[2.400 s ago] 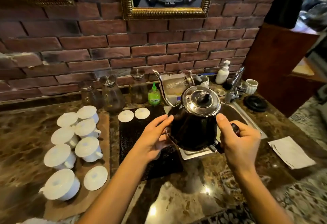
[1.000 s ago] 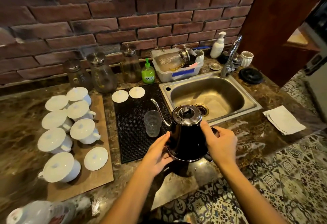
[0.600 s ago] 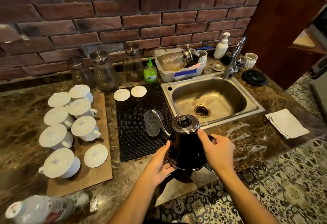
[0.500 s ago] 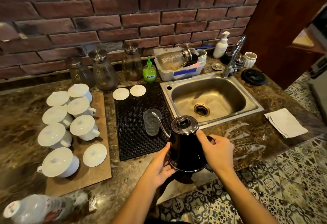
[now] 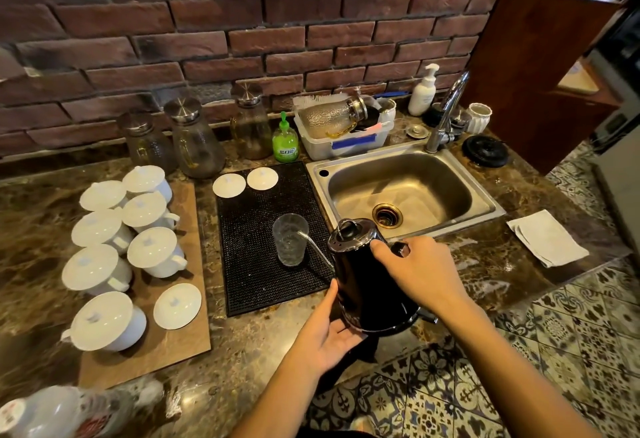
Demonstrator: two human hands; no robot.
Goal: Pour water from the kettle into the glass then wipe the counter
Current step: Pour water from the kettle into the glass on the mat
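pouring into the glass

marble counter (image 5: 242, 351) runs below a brick wall, with patterned floor tiles at the near edge. nearest, the left hand (image 5: 330, 330) lies open, palm cupped under the base of the kettle (image 5: 363, 278), fingers spread and not clenched. the right hand (image 5: 420, 273) is wrapped around the handle, thumb up near the lid. the kettle is tilted left, its thin spout reaching over the rim of the glass (image 5: 289, 239), which stands upright on the black mat (image 5: 256, 285).

to pour well, i judge: keep the spout tip inside the rim without touching it, raise the tilt slowly with the lower hand steadying, and stop short of the brim so the mat stays dry. the level in the glass is hard to read.

right of the sink (image 5: 485, 209) lies a folded cloth (image 5: 547, 238), handy for wiping later.

writing: the far green bottle (image 5: 285, 143) carries a white label, too small to read; a near-left bottle (image 5: 52, 410) is blurred.
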